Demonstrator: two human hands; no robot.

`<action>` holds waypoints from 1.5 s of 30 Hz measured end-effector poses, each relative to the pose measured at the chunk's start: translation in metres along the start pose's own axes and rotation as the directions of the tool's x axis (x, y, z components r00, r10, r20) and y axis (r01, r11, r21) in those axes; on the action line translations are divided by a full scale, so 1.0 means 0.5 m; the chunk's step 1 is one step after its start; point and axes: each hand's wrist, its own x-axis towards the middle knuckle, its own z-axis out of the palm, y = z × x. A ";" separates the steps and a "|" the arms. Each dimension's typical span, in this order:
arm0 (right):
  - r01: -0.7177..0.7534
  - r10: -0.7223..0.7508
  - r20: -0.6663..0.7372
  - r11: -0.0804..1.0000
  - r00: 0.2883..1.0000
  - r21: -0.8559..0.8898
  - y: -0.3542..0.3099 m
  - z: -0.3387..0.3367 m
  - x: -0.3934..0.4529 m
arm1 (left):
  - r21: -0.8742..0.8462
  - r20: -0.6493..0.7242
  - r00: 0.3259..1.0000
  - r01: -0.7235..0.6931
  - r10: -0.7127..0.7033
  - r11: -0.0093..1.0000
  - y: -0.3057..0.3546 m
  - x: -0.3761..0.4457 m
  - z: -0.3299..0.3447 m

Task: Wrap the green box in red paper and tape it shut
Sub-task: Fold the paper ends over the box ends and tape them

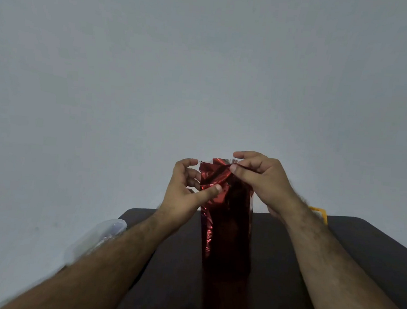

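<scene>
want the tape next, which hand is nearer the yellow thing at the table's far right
Right. The right hand pinches the red paper just left of the yellow thing; the left hand is across the paper.

Left grip (190, 190) pinching; right grip (256, 178) pinching, both raised.

The tall upright package wrapped in shiny metallic red foil paper (226, 219) glints bright red at its crumpled top and goes dark maroon lower down. The flat tabletop (360, 252) is dark brown-black. A yellow plastic object (320, 213) shows at its far right edge. The wall (204, 69) is plain pale grey.
</scene>
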 end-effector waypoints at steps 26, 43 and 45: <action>-0.051 0.049 -0.100 0.998 0.994 -0.021 0.011 0.002 0.006 | 0.189 0.036 0.996 -0.093 0.087 0.978 0.058 0.049 -0.031; -0.141 0.133 -0.160 0.989 0.978 -0.042 -0.015 0.001 0.003 | 0.371 0.272 0.962 -0.074 -0.033 0.926 0.127 0.094 -0.042; -0.229 0.218 -0.121 0.970 0.968 -0.082 -0.011 -0.012 0.001 | 0.444 0.297 0.947 -0.019 -0.126 0.896 0.144 0.110 -0.027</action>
